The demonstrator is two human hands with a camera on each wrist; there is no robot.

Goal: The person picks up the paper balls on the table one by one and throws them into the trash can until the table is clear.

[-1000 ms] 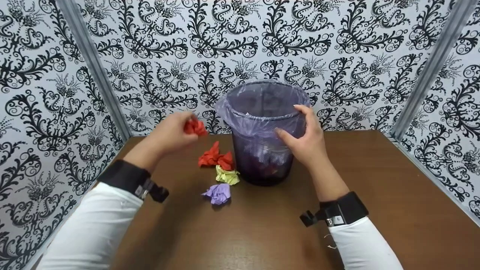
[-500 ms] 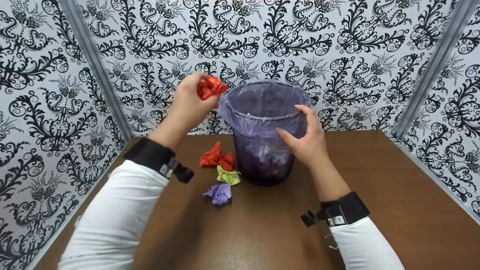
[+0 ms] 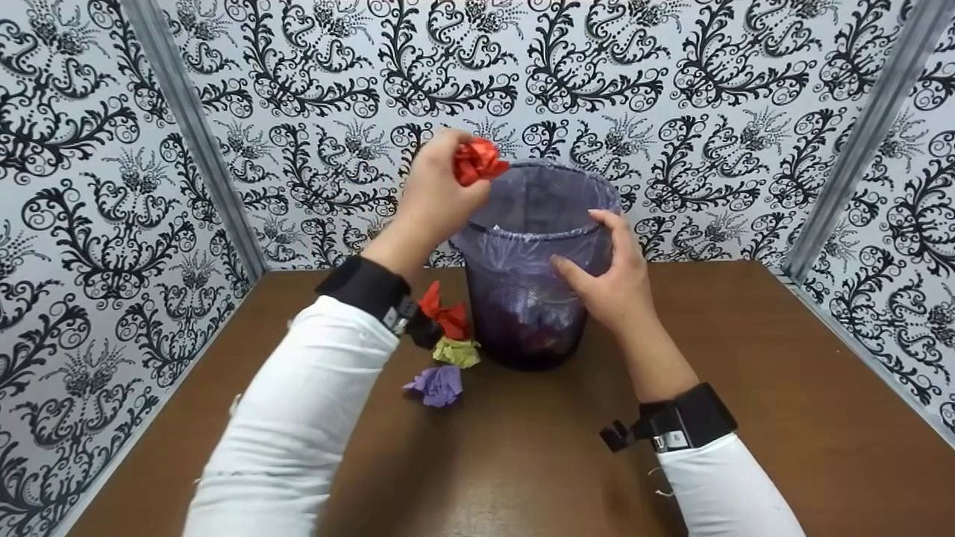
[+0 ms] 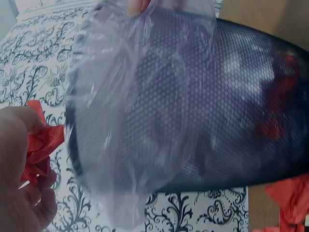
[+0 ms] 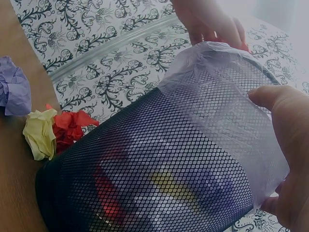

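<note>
My left hand (image 3: 442, 186) grips a crumpled red paper ball (image 3: 477, 162) at the left rim of a black mesh wastebasket (image 3: 526, 321). A thin, translucent purple bag (image 3: 496, 250) lines the basket and folds down over its rim. On the basket's right side, my right hand (image 3: 615, 280) holds the lined rim, thumb outside on the bag and fingers at the edge. Through the mesh, the right wrist view shows colored crumpled paper (image 5: 166, 183) inside. In the left wrist view the red paper sits between thumb and fingers, just beyond the rim.
Left of the basket on the brown table (image 3: 746, 388) lie crumpled papers: red (image 3: 448, 315), yellow (image 3: 456, 353) and purple (image 3: 436, 385). A black-and-white patterned wall (image 3: 694, 134) stands close behind the basket, with more panels on both sides.
My left hand has risen and moved right with the red paper ball, from beside the basket up to its left rim. My right hand stays on the rim.
</note>
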